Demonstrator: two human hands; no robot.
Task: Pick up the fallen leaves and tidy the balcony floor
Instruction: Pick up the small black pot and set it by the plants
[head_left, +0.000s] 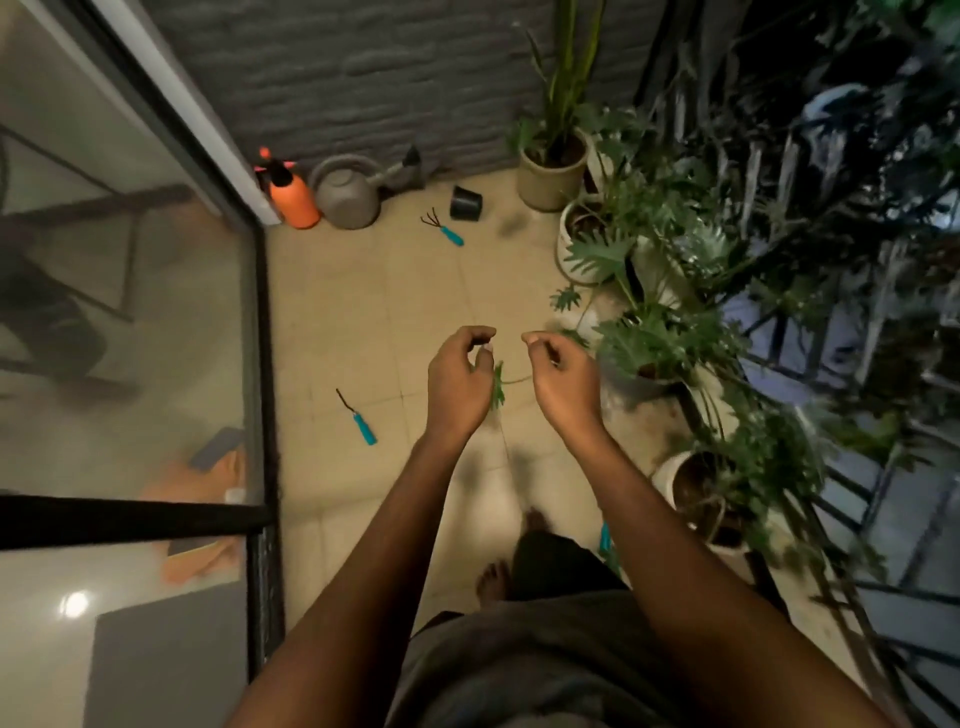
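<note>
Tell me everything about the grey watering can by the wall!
The watering can is grey and looks like plastic, with a round belly, an arched handle over its top and a long spout pointing right that ends in a dark sprinkler head. It stands upright on the tiled floor against the grey wall, close beside the orange spray bottle. Nobody is holding it.

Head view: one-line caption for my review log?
A green leaf held between left hand and right hand over the tiled balcony floor.
</note>
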